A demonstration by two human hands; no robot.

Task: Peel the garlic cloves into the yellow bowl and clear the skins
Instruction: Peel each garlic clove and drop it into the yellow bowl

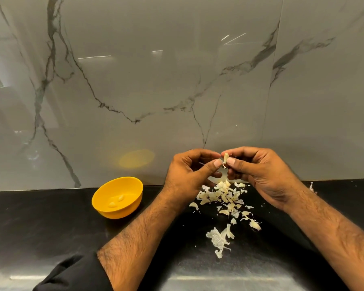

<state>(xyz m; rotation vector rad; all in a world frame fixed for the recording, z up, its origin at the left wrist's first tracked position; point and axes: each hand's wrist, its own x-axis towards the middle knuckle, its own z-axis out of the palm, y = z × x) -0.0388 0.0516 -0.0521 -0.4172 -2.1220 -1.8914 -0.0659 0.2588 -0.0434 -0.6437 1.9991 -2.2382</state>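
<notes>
A garlic clove (226, 159) is pinched between the two hands, raised above the black counter (51, 227) in front of the marble wall (156, 80). The left hand (189, 173) curls in from the left with thumb and fingertips on the clove, and the right hand (259, 173) meets it from the right with its thumb pressed to the clove's side, so both hands are closed on it. Only the clove's top and a wisp of skin hanging under it show; the rest is covered by fingers, and how much is peeled cannot be told. Directly below the hands lies a scatter of skins (223, 198) mixed with pale pieces, trailing toward the camera to a larger papery husk (219, 238). Which pieces in the pile are whole cloves is hard to make out. The yellow bowl (101, 204) stands on the counter well to the left of the hands, with two or three peeled cloves (117, 201) inside. A black sleeve (72, 274) is cut off at the lower edge
</notes>
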